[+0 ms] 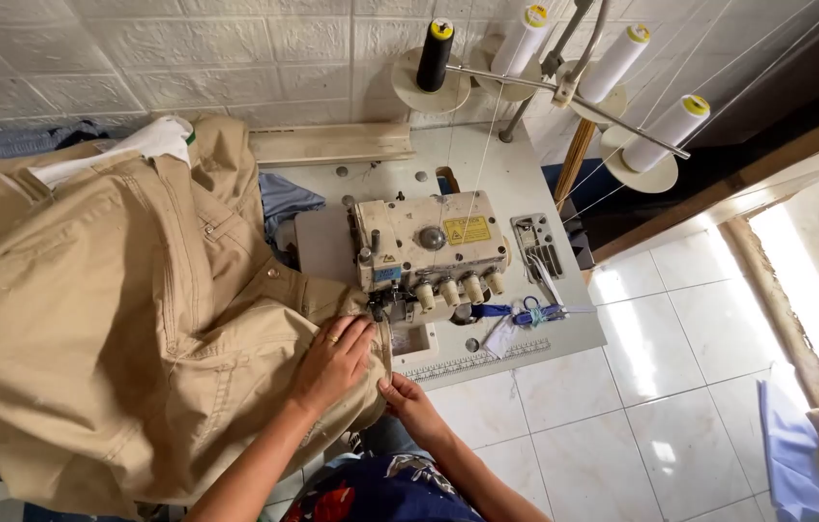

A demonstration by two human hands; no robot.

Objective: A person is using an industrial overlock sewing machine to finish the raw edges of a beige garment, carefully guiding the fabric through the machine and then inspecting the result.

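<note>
Head view: I look straight down on a serger (429, 253) on a white table (564, 333), with my two hands at its front edge.
Left hand: my left hand (332, 362) lies flat, fingers spread, pressing on the tan cloth (119, 319) just beside the presser foot; it pins the cloth down rather than gripping it. A ring shows on one finger.
Right hand: my right hand (409, 401) pinches the cloth's near edge between thumb and fingertips, just below the table's front.
Cloth: a large heap of tan garments fills the left half of the view, its right tip reaching under the serger's foot; a white piece (153, 140) lies on top at the back.
Labels: a yellow rectangular sticker (467, 230) sits on the serger's top, and a small blue one (387, 274) on its front left. I cannot read either.
Dials: four cream knobs (458, 288) run in a row along the serger's front.
Cones: one black cone (435, 53) and three white cones (613, 63) with yellow caps stand on the rack behind, threads running down.
Scissors: blue-handled scissors (530, 314) lie on the table right of the serger, near a printed ruler (477, 361) along the edge.
Floor: white tiles (642, 416), with blue cloth (791, 454) at the right.
</note>
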